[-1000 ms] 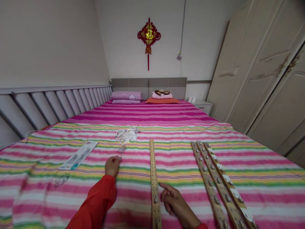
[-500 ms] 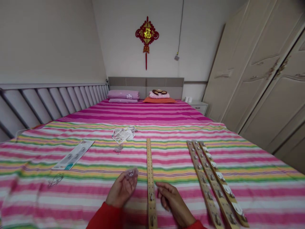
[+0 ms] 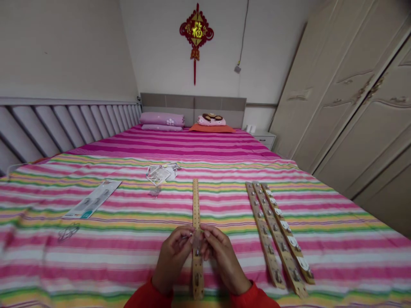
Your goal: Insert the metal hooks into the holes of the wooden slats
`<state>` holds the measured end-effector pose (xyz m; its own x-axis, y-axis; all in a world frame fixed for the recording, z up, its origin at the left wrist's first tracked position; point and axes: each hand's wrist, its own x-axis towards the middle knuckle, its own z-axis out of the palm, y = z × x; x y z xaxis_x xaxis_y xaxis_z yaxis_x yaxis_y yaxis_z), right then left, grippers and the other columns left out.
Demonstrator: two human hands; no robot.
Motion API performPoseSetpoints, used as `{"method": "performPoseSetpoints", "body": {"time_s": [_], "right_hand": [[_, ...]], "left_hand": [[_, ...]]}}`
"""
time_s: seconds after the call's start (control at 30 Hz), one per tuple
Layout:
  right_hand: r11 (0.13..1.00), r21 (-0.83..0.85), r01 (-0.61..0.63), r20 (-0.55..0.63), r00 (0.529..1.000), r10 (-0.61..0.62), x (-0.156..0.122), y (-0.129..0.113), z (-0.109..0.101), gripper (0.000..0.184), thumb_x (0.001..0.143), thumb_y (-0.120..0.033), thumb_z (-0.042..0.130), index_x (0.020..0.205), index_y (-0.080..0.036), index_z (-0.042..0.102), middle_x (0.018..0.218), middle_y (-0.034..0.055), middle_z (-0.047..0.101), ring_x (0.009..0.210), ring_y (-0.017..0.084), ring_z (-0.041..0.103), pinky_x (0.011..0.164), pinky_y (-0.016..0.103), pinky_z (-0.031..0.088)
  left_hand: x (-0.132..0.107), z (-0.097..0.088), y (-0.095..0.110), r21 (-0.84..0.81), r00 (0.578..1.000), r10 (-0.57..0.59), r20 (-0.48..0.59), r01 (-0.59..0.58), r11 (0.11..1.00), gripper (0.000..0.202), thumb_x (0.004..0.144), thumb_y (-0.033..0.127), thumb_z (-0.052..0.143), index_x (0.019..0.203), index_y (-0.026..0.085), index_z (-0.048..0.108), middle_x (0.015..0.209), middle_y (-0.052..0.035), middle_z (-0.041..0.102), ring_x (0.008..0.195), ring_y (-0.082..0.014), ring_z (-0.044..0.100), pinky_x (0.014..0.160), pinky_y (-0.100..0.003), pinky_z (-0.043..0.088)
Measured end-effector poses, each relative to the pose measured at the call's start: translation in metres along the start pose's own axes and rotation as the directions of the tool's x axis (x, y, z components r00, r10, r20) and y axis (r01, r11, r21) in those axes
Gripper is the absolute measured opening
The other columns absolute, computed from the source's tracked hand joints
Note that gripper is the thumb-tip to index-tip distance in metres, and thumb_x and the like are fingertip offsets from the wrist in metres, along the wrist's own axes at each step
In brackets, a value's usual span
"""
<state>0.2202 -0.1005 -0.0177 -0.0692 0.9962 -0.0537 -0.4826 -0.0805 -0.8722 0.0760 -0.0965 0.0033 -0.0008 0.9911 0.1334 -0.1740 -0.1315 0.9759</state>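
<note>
A long wooden strip with holes [image 3: 195,201] lies lengthwise on the striped bedspread [image 3: 128,248] in front of me. My left hand [image 3: 172,259] and my right hand [image 3: 222,259] meet just above its near part, fingers pinched together on a small clear hook piece [image 3: 196,243]. Both sleeves are red. A few metal fittings sit in the strip's near end, below my hands.
Three wooden strips fitted with hooks [image 3: 278,233] lie side by side to the right. A flat package [image 3: 93,200], a pile of clear wrappers [image 3: 160,173] and a loose wrapper [image 3: 67,232] lie to the left. Pillows [image 3: 162,119] at the headboard; a wardrobe [image 3: 359,98] stands at the right.
My left hand picked up a small clear piece from the bedspread at the left and brought it to the strip. My right hand rose to meet it; both now pinch it.
</note>
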Motion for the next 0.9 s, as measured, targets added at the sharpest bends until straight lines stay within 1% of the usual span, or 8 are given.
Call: {"method": "performPoseSetpoints", "body": {"time_s": [0.13,0.27,0.4,0.53,0.6,0.67,0.77,0.9], "right_hand": [[0.98,-0.125,0.153,0.034,0.988,-0.15,-0.004,-0.002,-0.001,0.03,0.066,-0.032,0.074,0.094,-0.021,0.071,0.082,0.0032,0.064,0.058,0.011,0.054,0.054,0.024,0.044],[0.925,-0.271,0.266,0.072,0.964,-0.256,-0.005,-0.006,0.001,0.018,0.067,-0.031,0.074,0.082,-0.023,0.075,0.092,0.0069,0.064,0.082,0.02,0.06,0.069,0.029,0.048],[0.933,-0.289,0.215,0.02,0.976,-0.218,-0.004,-0.002,0.001,0.02,0.065,-0.037,0.076,0.077,-0.021,0.075,0.081,0.006,0.067,0.077,0.02,0.061,0.069,0.031,0.049],[0.973,-0.213,0.087,-0.03,0.995,-0.096,-0.003,0.003,0.001,0.028,0.059,-0.04,0.079,0.074,-0.018,0.073,0.069,0.0036,0.067,0.062,0.016,0.058,0.059,0.028,0.046],[0.989,-0.144,0.033,-0.058,0.997,-0.041,-0.003,0.004,0.001,0.03,0.057,-0.04,0.081,0.074,-0.016,0.072,0.063,0.0022,0.066,0.055,0.013,0.055,0.053,0.024,0.043],[0.998,-0.062,-0.002,-0.083,0.997,-0.003,-0.003,0.005,0.0,0.031,0.058,-0.037,0.081,0.077,-0.015,0.072,0.059,0.0007,0.064,0.051,0.01,0.052,0.049,0.022,0.04],[0.997,0.062,-0.034,-0.091,0.995,0.039,-0.002,0.008,-0.004,0.03,0.06,-0.032,0.08,0.081,-0.014,0.07,0.056,-0.0005,0.062,0.047,0.009,0.051,0.047,0.021,0.039],[0.984,0.166,-0.071,-0.085,0.993,0.086,-0.004,0.007,-0.005,0.027,0.061,-0.027,0.079,0.083,-0.015,0.068,0.057,-0.001,0.062,0.045,0.009,0.051,0.046,0.021,0.039]], "left_hand": [[-0.003,0.0,-0.006,-0.132,0.976,-0.216,-0.035,0.21,0.969,0.025,0.06,0.035,0.077,0.072,0.016,0.066,0.087,-0.0054,0.069,0.083,-0.0171,0.063,0.078,-0.027,0.05],[-0.007,0.003,-0.006,-0.328,0.907,-0.417,0.055,0.411,0.851,0.023,0.061,0.031,0.077,0.075,0.016,0.068,0.081,-0.0024,0.068,0.077,-0.0124,0.062,0.071,-0.02,0.049],[-0.008,0.006,-0.007,-0.47,0.842,-0.528,0.113,0.514,0.718,0.013,0.065,0.022,0.075,0.073,0.015,0.067,0.074,-0.0008,0.066,0.068,-0.0088,0.061,0.063,-0.016,0.048],[-0.007,0.005,-0.012,-0.52,0.799,-0.59,0.116,0.555,0.649,0.008,0.077,0.02,0.063,0.079,0.014,0.068,0.079,-0.0045,0.069,0.07,-0.0101,0.063,0.062,-0.017,0.049],[-0.006,0.003,-0.014,-0.511,0.805,-0.581,0.12,0.552,0.659,0.016,0.081,0.027,0.059,0.085,0.015,0.068,0.085,-0.0065,0.07,0.075,-0.0125,0.065,0.065,-0.02,0.049],[-0.007,0.0,-0.014,-0.468,0.837,-0.531,0.134,0.525,0.71,0.023,0.079,0.034,0.061,0.09,0.016,0.069,0.091,-0.0078,0.071,0.081,-0.0153,0.065,0.067,-0.022,0.049],[-0.008,-0.001,-0.012,-0.372,0.886,-0.451,0.106,0.456,0.809,0.036,0.066,0.041,0.073,0.092,0.016,0.07,0.095,-0.0086,0.071,0.086,-0.0193,0.065,0.067,-0.024,0.049],[-0.009,0.002,-0.011,-0.322,0.911,-0.412,0.024,0.397,0.859,0.044,0.052,0.036,0.082,0.089,0.015,0.071,0.086,-0.0079,0.072,0.08,-0.0184,0.064,0.071,-0.025,0.049]]}}
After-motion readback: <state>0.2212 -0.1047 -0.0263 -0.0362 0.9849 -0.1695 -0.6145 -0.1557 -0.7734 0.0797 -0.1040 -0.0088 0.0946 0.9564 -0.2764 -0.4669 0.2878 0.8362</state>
